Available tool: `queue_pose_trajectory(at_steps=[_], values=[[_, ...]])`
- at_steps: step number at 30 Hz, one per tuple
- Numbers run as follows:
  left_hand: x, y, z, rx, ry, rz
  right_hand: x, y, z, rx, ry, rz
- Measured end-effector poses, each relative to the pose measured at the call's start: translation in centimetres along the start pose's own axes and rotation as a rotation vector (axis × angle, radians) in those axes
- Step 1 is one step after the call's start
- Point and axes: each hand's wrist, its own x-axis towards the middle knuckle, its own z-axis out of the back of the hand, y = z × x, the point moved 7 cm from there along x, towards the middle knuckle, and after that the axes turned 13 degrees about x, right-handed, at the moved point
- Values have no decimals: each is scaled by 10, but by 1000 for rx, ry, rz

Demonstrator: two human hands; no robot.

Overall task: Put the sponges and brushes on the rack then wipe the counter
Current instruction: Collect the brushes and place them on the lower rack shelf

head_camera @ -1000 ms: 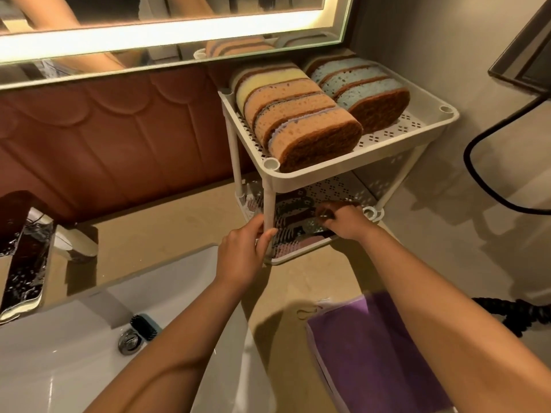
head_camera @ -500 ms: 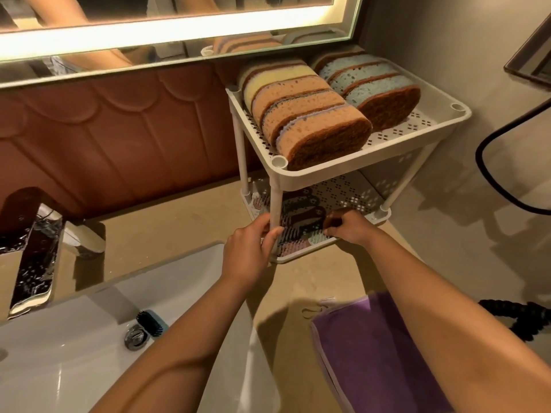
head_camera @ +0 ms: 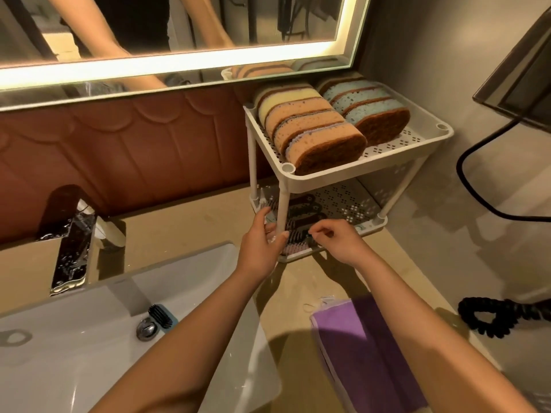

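Observation:
A white two-tier rack (head_camera: 417,150) stands on the counter in the corner. Its top shelf carries two rows of sponges (head_camera: 313,129), orange and yellow on the left, blue ones (head_camera: 369,111) on the right. Several dark brushes (head_camera: 302,208) lie on the lower shelf. My left hand (head_camera: 261,239) is wrapped around the rack's front leg (head_camera: 282,204). My right hand (head_camera: 338,241) sits at the lower shelf's front edge, fingers curled against the nearest brush; whether it grips it is unclear. One blue brush (head_camera: 163,318) lies in the sink by the drain.
A folded purple cloth (head_camera: 360,353) lies on the beige counter (head_camera: 190,228) at the front right. A white sink (head_camera: 74,353) and chrome faucet (head_camera: 71,251) are on the left. A black coiled cord (head_camera: 492,318) rests at the right, and a lit mirror hangs above.
My right hand has drawn back from deeper on the lower shelf to its front edge. My left hand stays on the rack's leg. The view has tilted up slightly.

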Motion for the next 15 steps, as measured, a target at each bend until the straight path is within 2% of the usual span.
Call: queue_pose_trajectory(at_steps=[8,11,15], values=[[-64,20,43,-151,19,-9,-60,46,-43,185,117,25],[-99,40,74,-123,49,-26,-88,66,-79,254,235,53],[-141,83,110,-31,67,57,-116,80,-127,265,358,82]])
